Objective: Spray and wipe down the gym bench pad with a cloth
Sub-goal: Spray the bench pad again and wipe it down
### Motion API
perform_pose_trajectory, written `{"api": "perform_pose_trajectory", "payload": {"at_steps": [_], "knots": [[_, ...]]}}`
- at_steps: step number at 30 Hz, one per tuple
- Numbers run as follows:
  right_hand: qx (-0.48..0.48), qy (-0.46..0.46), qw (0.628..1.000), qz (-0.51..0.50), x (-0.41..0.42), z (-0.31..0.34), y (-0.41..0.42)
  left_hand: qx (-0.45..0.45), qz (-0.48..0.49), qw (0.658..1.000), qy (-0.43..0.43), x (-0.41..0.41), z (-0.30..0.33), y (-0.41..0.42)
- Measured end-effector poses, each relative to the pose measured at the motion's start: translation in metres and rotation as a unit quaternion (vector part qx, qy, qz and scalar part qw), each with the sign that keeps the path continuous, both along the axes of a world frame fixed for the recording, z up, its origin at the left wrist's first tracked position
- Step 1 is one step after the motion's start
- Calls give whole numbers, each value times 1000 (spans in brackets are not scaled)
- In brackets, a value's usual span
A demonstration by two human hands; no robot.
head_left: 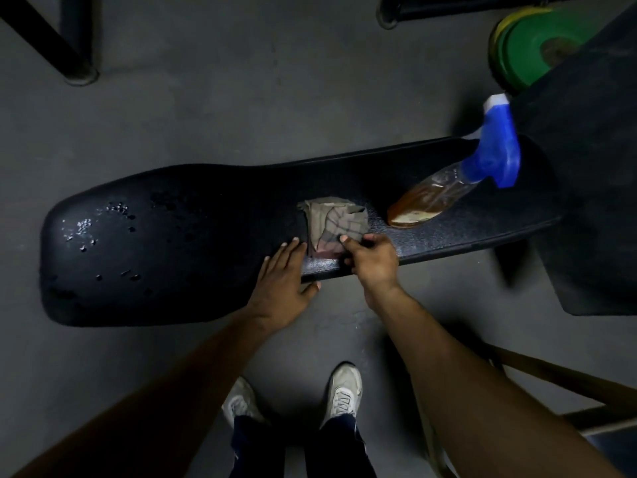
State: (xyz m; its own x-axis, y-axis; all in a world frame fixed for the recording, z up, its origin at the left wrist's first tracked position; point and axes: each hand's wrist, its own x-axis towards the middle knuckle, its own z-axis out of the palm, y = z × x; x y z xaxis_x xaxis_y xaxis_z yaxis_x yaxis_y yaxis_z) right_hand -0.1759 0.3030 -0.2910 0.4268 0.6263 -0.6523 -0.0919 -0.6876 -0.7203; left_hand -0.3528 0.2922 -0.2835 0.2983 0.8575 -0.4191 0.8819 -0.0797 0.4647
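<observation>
Two hands at the limp checked cloth (332, 220): right hand (370, 258) pinching its near edge, left hand (284, 281) spread flat on the wet bench (172, 236).

— Operator, what lettering can you log from your head view?

— None that reads. Your spray bottle (448, 188) carries no legible label; its clear body shows only amber liquid under a blue trigger head.

— And the plates in your upper right corner?

— Your green weight plate (541, 46) has a dull centre patch, too blurred to give any number or brand.

— The shoes?

— Your white shoes (341, 395) show patterning on the upper, but no readable mark.

— The cloth and pad?

— Your cloth (332, 219) has check lines only; the bench pad (206, 215) bears no lettering.
</observation>
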Motion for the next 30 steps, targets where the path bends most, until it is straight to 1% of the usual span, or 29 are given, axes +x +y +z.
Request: {"api": "perform_pose_trajectory", "payload": {"at_steps": [2, 4, 6, 7, 8, 9, 10, 11, 12, 13, 14, 15, 16, 17, 19, 21, 22, 23, 24, 25, 26, 27, 28, 30], "knots": [[-5, 43, 998, -37, -6, 9, 6, 10, 9, 1000, -18, -3, 1, -3], [-3, 81, 996, -42, -12, 17, 8, 10, 27, 998, -61, -5, 4, -6], [-12, 116, 993, -24, -20, 35, 6, -28, 95, 984, -151, -9, 11, -8], [-5, 133, 991, -8, -24, 42, 4, -62, 160, 962, -214, -11, 15, -9], [4, 150, 989, 4, -29, 51, 3, -102, 247, 921, -284, -12, 20, -9], [15, 166, 986, 22, -34, 55, 1, -143, 337, 861, -353, -12, 25, -10], [17, 182, 983, 33, -41, 62, -1, -183, 413, 795, -404, -13, 31, -11], [18, 203, 978, 44, -47, 63, -3, -224, 466, 733, -441, -15, 36, -11], [15, 231, 971, 50, -53, 67, -5, -263, 499, 678, -472, -19, 41, -11], [17, 258, 964, 62, -57, 66, -8, -293, 519, 630, -497, -24, 44, -10], [16, 283, 956, 73, -63, 70, -10, -316, 531, 596, -512, -31, 45, -9], [16, 298, 950, 90, -66, 70, -13, -329, 534, 576, -523, -38, 48, -7], [14, 300, 948, 110, -71, 72, -16, -335, 530, 570, -531, -47, 49, -5], [14, 283, 950, 134, -75, 71, -20, -335, 517, 573, -541, -55, 49, -4], [13, 221, 958, 183, -84, 70, -29, -309, 485, 609, -546, -69, 47, -6], [19, 167, 965, 202, -92, 64, -37, -254, 489, 658, -513, -78, 42, -13], [22, 121, 970, 209, -95, 60, -41, -225, 498, 680, -489, -82, 39, -17], [22, 47, 971, 233, -97, 55, -45, -205, 497, 699, -473, -86, 38, -22], [20, -49, 961, 273, -100, 53, -50, -191, 486, 713, -467, -90, 37, -26], [31, -132, 941, 309, -102, 50, -56, -182, 477, 721, -469, -94, 37, -31], [57, -179, 925, 331, -106, 51, -61, -177, 475, 720, -473, -99, 37, -34], [91, -184, 917, 343, -110, 53, -67, -175, 475, 715, -482, -104, 39, -37], [118, -164, 911, 359, -116, 57, -72, -175, 476, 708, -491, -108, 41, -40], [132, -112, 896, 410, -129, 58, -79, -181, 475, 696, -507, -116, 44, -44]]}}
